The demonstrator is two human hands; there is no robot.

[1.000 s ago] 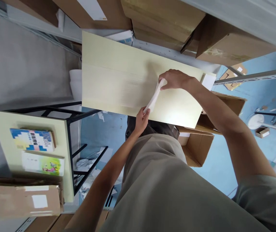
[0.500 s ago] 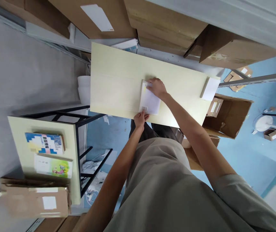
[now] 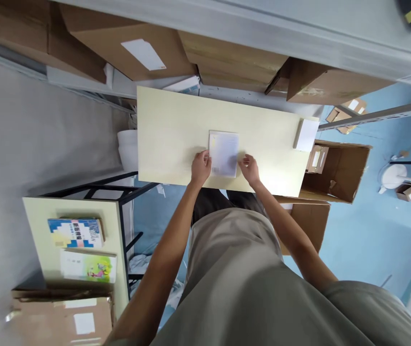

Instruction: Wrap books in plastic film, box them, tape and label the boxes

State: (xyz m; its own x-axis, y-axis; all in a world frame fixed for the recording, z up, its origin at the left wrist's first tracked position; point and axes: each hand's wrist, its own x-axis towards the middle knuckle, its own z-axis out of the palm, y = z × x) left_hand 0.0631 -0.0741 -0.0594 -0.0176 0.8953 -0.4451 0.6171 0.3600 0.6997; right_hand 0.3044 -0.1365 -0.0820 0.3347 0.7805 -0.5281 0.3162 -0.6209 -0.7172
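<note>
White packet is lying flat on pale table; left hand and right hand are bracketing it, fingers loose, gripping nothing—best squaring edges evenly.

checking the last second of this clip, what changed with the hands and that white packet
The white packet, a second ago held up and stretched between both hands, now lies flat on the pale table. The right hand has come off its far end to the right edge; the left hand moved to the left edge. The small white block at the table's right end stayed put.
</note>
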